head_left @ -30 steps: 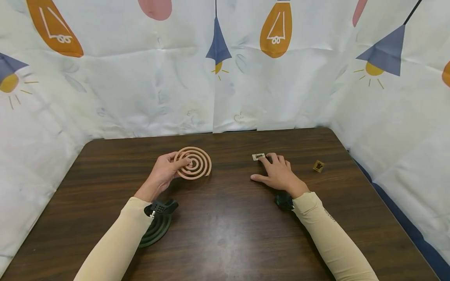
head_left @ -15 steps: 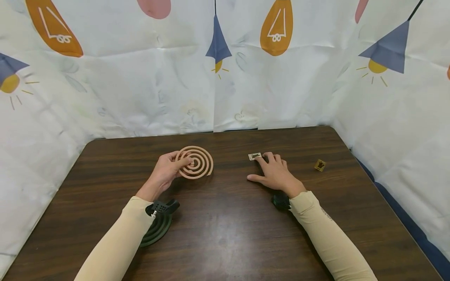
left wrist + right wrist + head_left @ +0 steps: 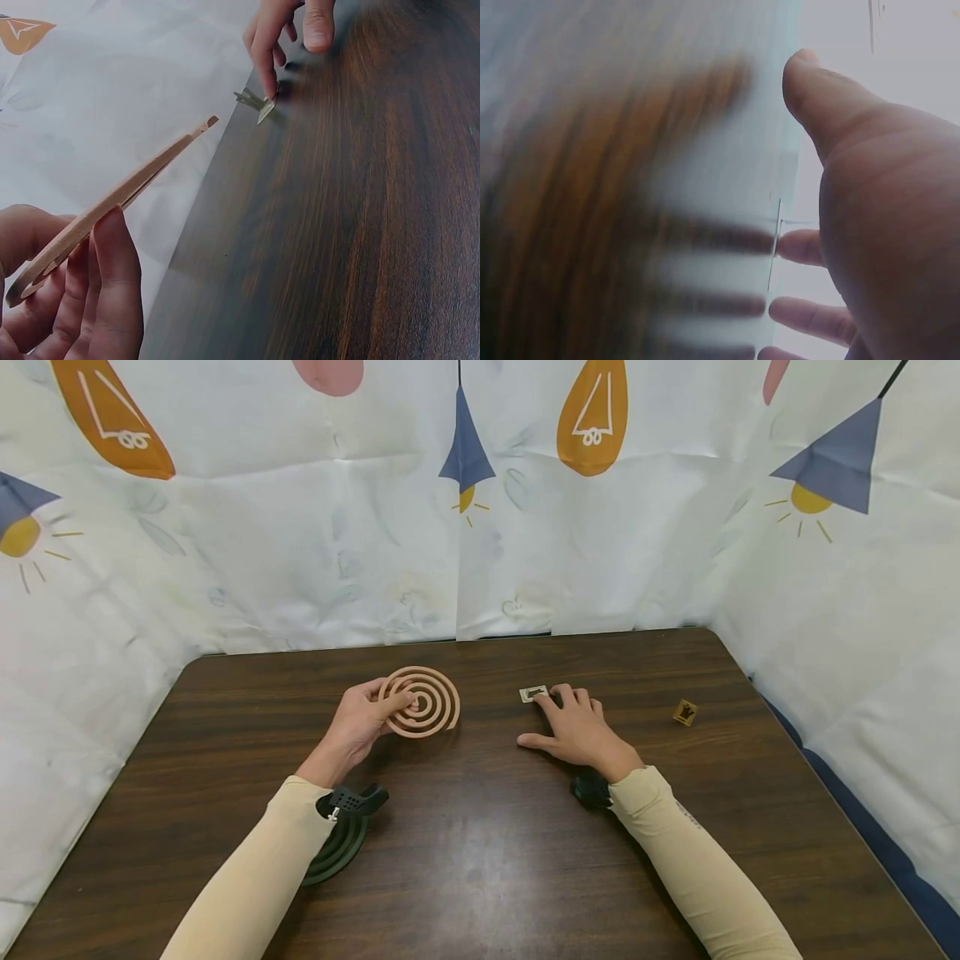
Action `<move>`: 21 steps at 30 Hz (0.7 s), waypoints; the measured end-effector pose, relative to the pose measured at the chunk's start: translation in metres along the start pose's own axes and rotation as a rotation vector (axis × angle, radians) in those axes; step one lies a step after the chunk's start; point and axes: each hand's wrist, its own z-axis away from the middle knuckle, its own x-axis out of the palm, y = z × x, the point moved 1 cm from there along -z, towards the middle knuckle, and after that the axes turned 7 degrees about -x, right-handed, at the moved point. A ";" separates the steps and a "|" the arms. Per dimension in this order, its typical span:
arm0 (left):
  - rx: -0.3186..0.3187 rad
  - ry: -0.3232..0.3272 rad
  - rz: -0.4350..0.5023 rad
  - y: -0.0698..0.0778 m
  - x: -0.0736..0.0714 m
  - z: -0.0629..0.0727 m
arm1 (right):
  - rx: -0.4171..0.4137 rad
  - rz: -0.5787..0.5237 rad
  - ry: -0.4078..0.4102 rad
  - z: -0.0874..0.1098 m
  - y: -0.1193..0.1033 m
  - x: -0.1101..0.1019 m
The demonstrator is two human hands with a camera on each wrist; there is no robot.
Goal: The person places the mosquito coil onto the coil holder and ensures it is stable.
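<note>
A tan mosquito coil (image 3: 427, 702) is held up over the table by my left hand (image 3: 349, 728), thumb on its face and fingers behind. The left wrist view shows the coil (image 3: 112, 202) edge-on. My right hand (image 3: 583, 733) reaches palm down over the back of the table, fingers spread. Its index fingertip rests on a small flat metal coil stand (image 3: 532, 694) with a cut-out middle. A raised tab on that stand (image 3: 265, 111) shows in the left wrist view. Beside the left wrist lies a dark green mosquito coil (image 3: 341, 850), partly hidden by the sleeve.
A second small metal stand (image 3: 685, 712), gold-coloured, lies at the right of the brown wooden table (image 3: 480, 843). A white printed cloth (image 3: 390, 552) hangs behind the table's back edge and along both sides.
My right hand has slid the metal stand left across the table, toward the held coil. The left hand, still holding the tan coil, has shifted slightly right and up.
</note>
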 end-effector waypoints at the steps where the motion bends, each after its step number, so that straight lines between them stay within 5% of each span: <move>1: 0.001 0.001 0.001 0.000 0.000 0.000 | 0.000 0.001 0.000 -0.001 -0.001 0.000; 21: 0.013 -0.007 0.041 0.002 0.014 -0.011 | 0.021 0.003 0.004 -0.013 -0.014 0.007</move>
